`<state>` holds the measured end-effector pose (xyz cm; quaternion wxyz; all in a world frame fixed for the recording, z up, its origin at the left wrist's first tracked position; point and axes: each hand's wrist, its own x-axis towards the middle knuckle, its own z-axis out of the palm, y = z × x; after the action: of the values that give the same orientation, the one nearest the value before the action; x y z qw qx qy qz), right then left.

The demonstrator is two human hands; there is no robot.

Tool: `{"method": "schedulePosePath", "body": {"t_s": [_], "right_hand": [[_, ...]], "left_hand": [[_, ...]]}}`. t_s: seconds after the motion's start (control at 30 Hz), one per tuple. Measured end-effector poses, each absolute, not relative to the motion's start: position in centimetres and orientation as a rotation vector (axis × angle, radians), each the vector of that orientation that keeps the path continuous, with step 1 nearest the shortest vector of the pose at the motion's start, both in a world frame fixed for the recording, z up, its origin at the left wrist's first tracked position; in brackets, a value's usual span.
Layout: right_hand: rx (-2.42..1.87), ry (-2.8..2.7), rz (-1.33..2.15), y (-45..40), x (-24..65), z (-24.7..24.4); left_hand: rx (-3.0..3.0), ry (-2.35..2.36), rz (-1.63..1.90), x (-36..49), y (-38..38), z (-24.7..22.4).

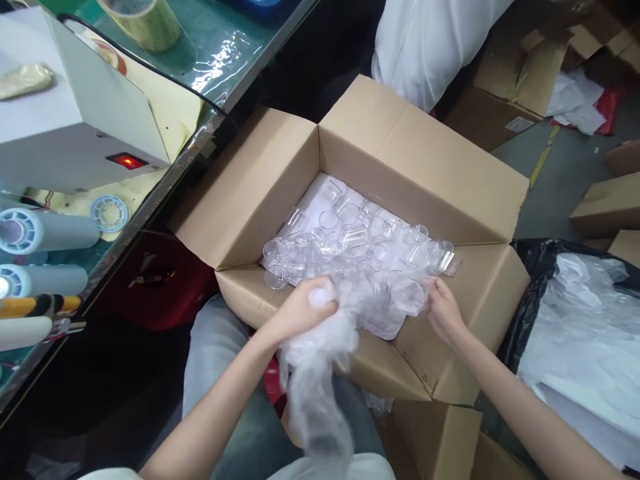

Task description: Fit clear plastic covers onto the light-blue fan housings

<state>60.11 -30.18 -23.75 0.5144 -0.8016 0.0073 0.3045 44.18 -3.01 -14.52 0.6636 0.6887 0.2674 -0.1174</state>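
An open cardboard box lies before me, its flaps folded out. Inside, several small clear plastic cylindrical caps are piled loosely on a white sheet. My left hand is closed around a crumpled clear plastic bag, whose loose end hangs blurred over the box's near side. At the right, my right hand has its fingers pinched at the edge of the clear plastic, which stretches across the pile between both hands. A rounded clear part shows beside those fingers; whether it is bag or cap I cannot tell.
On the green workbench at left stand a grey device with a lit red switch, pale blue cylinders and a tape roll. A black-lined bin of plastic is at right. Beyond the box is a person's white-clothed part.
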Motion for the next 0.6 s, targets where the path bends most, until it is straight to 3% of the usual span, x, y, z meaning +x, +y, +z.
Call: {"method": "schedulePosePath", "body": {"t_s": [0.3, 0.47, 0.6], "right_hand": [[-1.592, 0.465, 0.862, -27.8, 55.7, -20.9], [-1.594, 0.390, 1.146, -26.6, 54.0, -19.5], [-1.723, 0.187, 1.322, -27.0, 54.3, -19.3]], "left_hand": [[1.966, 0.399, -0.333, 44.7, -4.8, -11.7], [2.420, -0.223, -0.455, 45.4, -9.2, -12.5], [2.351, -0.122, -0.474, 46.1, -9.9, -13.3]]}}
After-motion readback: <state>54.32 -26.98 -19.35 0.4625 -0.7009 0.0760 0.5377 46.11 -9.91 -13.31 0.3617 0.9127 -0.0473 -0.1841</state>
